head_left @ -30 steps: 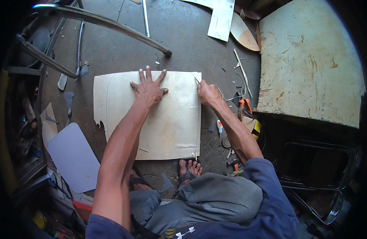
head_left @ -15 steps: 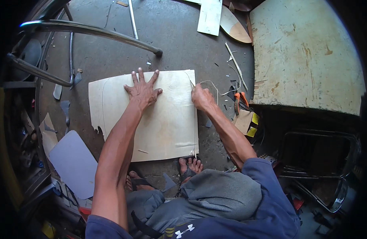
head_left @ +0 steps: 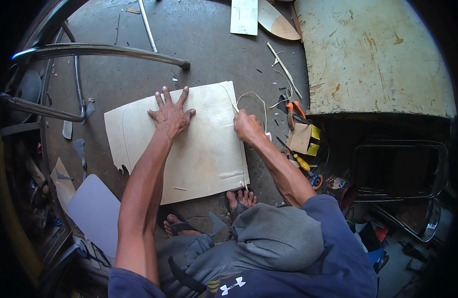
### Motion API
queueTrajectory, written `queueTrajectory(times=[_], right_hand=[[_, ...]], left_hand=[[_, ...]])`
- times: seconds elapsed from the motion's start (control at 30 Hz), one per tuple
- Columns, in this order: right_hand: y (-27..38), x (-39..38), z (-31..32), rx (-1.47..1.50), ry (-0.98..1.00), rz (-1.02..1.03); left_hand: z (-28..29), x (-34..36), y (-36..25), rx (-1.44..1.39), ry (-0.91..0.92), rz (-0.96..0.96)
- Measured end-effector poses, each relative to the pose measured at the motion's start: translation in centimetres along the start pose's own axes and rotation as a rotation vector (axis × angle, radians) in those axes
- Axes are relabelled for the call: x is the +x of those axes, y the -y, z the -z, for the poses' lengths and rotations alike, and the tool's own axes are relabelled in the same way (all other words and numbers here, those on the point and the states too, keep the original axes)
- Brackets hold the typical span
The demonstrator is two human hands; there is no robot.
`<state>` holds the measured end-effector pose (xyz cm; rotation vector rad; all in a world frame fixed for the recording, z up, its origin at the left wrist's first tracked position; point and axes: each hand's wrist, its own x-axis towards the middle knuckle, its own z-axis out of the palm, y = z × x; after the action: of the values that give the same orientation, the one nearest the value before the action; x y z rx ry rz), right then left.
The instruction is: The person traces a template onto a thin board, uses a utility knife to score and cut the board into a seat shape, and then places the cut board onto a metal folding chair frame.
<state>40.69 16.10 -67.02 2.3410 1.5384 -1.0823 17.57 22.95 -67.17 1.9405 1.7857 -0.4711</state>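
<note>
A thin cream sheet [head_left: 199, 149], like plywood, lies on the floor in front of my feet, with a curved line drawn near its left side and a ragged notch at the lower left. Fingers spread, my left hand [head_left: 170, 118] lies flat on its upper part. My right hand [head_left: 248, 127] is closed at the sheet's right edge. A narrow pointed tip shows beyond its fingers; the rest of what it grips is hidden. Beside that hand, a thin pale strand [head_left: 253, 93] loops over the floor. A cut line runs from the sheet's top right corner to this hand.
Orange-handled pliers [head_left: 290, 115], a yellow-handled screwdriver [head_left: 302, 162] and a small cardboard box [head_left: 300, 138] lie to the right. A worn wooden board [head_left: 373, 59] stands at the far right. Metal tube legs [head_left: 114, 51] reach in from the upper left. A pale panel [head_left: 96, 213] lies at the lower left.
My right hand has moved a little toward me along the sheet's right edge. The sheet appears slightly turned, and the whole view has shifted. My left hand stays spread on the sheet.
</note>
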Motion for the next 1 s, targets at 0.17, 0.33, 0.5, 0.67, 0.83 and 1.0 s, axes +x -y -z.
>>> queueTrajectory(times=[0.17, 0.33, 0.5, 0.67, 0.83, 1.0], right_hand=[[-0.7, -0.6, -0.8, -0.013, -0.012, -0.012], [-2.1, -2.7, -2.1, 0.026, -0.048, -0.013], [-1.2, -1.0, -1.9, 0.033, -0.06, 0.028], [-0.5, 2.3, 0.9, -0.015, 0.026, 0.083], [0.5, 1.3, 0.4, -0.049, -0.041, 0.042], [-1.2, -0.9, -0.5, -0.04, -0.032, 0.015]], left_hand=[[0.0, -0.2, -0.1, -0.014, 0.004, -0.012], [0.2, -0.2, 0.0, -0.007, -0.003, -0.014], [-1.3, 0.3, 0.4, -0.039, -0.101, -0.013], [-4.0, -7.7, -5.9, 0.081, 0.161, -0.327], [-3.6, -8.3, -6.6, 0.037, 0.21, -0.226], [-4.0, -8.4, -7.0, 0.042, 0.208, -0.219]])
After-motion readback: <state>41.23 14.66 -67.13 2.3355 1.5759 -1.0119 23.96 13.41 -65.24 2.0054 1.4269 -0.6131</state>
